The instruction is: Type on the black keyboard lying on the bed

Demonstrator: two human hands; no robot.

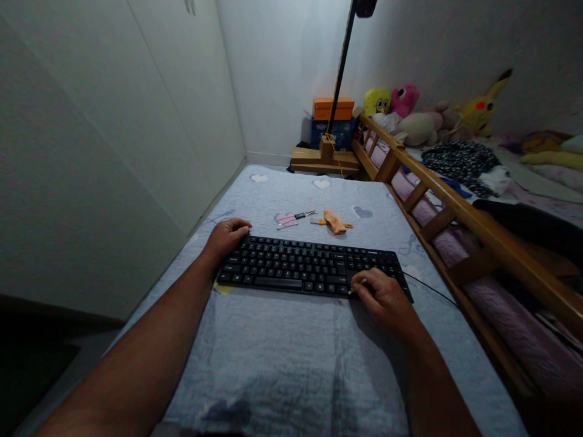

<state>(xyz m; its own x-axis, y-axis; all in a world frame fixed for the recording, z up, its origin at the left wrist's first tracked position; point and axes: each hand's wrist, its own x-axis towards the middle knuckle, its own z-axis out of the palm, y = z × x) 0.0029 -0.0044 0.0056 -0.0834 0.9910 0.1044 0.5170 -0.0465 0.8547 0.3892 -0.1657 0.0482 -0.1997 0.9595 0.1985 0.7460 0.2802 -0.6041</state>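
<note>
A black keyboard [291,267] lies flat across the cloth-covered table. My left hand [226,238] grips its far left corner, fingers closed along the edge and thumb stretched toward the back. Over the right part of the keyboard, at its near edge, my right hand [379,297] is closed in a pinch around a thin cotton swab [363,281]. The swab's white lower tip is down by the keys near the front edge. Part of the number pad is hidden beneath this hand.
Behind the keyboard lie a screwdriver-like tool [304,214], another cotton swab [287,226], and a yellow-handled brush [317,221] under an orange cloth [335,222]. A cable [430,285] runs off right toward a wooden bed rail [455,220]. White cabinet doors [113,121] stand left.
</note>
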